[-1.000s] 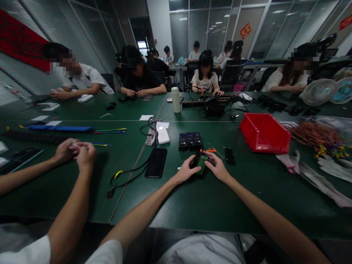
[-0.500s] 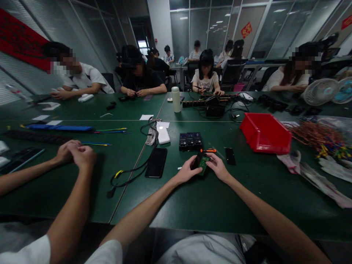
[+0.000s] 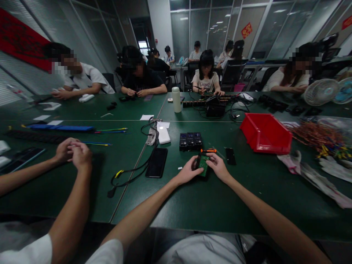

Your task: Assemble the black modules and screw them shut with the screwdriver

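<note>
Between my two hands is a green circuit board (image 3: 204,167) with a dark part along its left side. My left hand (image 3: 189,171) grips its left edge, thumb across the face. At the upper right edge, the fingers of my right hand (image 3: 217,165) are closed on the same board. Just beyond my hands lies an orange-and-black tool (image 3: 209,150), its kind unclear. Behind it stands a black module with several dark windows (image 3: 190,141). A thin black rectangular plate (image 3: 230,156) rests to the right of my right hand.
Left of my hands lie a black phone (image 3: 156,163), a black cable (image 3: 131,179) and a white power bank (image 3: 164,135). A red bin (image 3: 265,134) stands at right, near gloves (image 3: 316,178) and wires (image 3: 316,134). At left are a co-worker's hands (image 3: 75,154). A bottle (image 3: 176,99) stands farther back.
The circuit board has turned so that more of its green face shows towards me. My hands have barely shifted. The co-worker's hands at left have moved slightly.
</note>
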`<state>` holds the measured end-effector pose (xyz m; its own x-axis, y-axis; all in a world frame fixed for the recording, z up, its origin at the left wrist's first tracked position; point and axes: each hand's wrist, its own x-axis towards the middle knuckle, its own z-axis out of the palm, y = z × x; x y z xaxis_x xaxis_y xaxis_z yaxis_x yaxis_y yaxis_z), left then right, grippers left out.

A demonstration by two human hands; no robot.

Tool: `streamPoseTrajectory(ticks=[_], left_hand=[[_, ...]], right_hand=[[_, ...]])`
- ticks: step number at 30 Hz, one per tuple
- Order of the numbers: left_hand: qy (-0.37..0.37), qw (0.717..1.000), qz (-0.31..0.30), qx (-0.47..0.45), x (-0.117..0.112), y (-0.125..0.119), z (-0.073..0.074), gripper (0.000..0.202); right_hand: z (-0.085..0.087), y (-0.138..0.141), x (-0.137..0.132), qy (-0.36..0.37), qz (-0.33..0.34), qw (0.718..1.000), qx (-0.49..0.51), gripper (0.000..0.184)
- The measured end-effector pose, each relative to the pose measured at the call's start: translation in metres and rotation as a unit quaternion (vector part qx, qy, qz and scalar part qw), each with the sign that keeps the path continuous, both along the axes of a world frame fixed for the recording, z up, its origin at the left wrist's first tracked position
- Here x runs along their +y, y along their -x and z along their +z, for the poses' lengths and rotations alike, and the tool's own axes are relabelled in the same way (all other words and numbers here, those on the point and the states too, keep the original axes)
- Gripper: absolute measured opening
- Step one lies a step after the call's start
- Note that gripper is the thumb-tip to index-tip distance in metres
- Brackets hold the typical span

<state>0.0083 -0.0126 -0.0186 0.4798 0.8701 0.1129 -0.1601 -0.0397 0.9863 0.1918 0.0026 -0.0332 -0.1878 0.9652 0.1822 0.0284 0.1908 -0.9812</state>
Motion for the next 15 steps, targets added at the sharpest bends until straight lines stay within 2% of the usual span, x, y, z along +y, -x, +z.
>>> streamPoseTrajectory(ticks=[4,8,15], left_hand=[[0.035,0.999,0.011,-0.005,0.001,0.001,-0.002,0.065],[0.069,0.996,0.020,-0.059,0.003,0.002,0.000,0.075],[0.111,0.981,0.079,-0.137,0.005,0.002,0.003,0.073]], right_hand=[[-0.001,0.001,0.001,0.009,0.012,1.000,0.013,0.033],[0.004,0.002,-0.001,-0.004,0.036,0.999,0.000,0.040],[0.014,0.006,-0.009,-0.055,0.074,0.987,-0.135,0.058]])
